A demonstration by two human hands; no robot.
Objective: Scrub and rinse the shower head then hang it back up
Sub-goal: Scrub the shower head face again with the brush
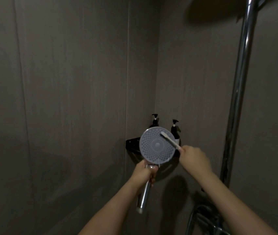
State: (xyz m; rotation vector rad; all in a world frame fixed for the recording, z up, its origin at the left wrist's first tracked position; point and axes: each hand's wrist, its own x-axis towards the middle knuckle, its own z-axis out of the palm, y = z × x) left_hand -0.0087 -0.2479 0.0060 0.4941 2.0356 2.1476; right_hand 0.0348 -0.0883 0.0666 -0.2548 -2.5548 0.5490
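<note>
Shower head (156, 145) is held up in the head view, nozzle face toward the person so bristles can reach it, in front of the corner shelf (132, 143). Left hand (145, 173) wraps its chrome handle; right hand (194, 156) pinches a toothbrush (169, 139), arm outstretched, bristles on the upper face.

Toothbrush on the shower head face, in a dim shower corner.
The left hand (144, 173) grips the chrome handle of the shower head (156, 145), its nozzle face turned toward the camera; the right hand (195, 157) holds a white toothbrush (169, 139) with bristles on the face's upper right. Two dark pump bottles (175, 130) stand on a black corner shelf (132, 143) behind.
</note>
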